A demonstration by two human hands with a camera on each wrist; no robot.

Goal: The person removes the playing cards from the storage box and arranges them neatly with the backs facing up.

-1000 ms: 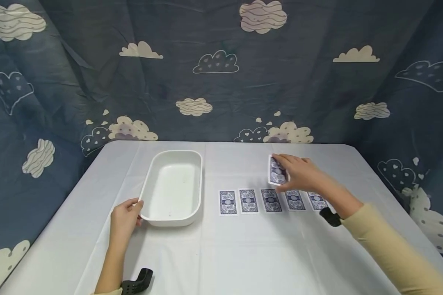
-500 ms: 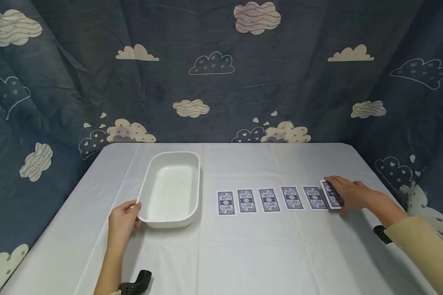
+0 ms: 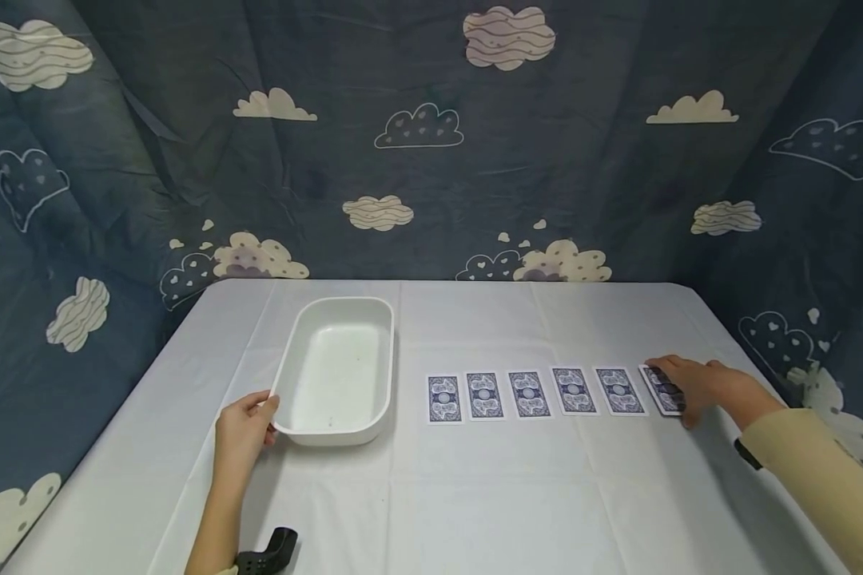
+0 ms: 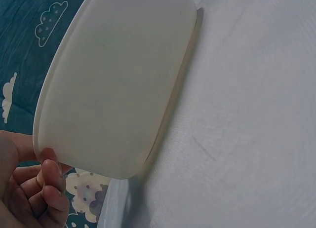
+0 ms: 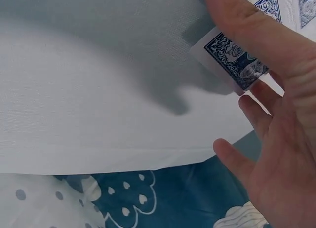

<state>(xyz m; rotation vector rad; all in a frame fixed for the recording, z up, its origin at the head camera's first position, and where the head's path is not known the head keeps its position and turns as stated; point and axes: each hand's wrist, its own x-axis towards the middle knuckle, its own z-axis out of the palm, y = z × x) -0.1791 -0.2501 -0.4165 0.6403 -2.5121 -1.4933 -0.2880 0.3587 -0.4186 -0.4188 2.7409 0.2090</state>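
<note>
Now, right hand (image 3: pixel 705 387): fingers (image 5: pixel 237 20) lying straight, pressing a blue-backed playing card (image 3: pixel 663 391) flat at the row's right end.
Left hand (image 3: pixel 240 431): fingers (image 4: pixel 52 181) curling round the near corner of the white oblong plastic tub (image 3: pixel 345 315).
Row: five blue-backed cards (image 3: pixel 528 394) lying between tub and held card.
Counter (image 3: pixel 475 495): wearing a white cloth.
</note>
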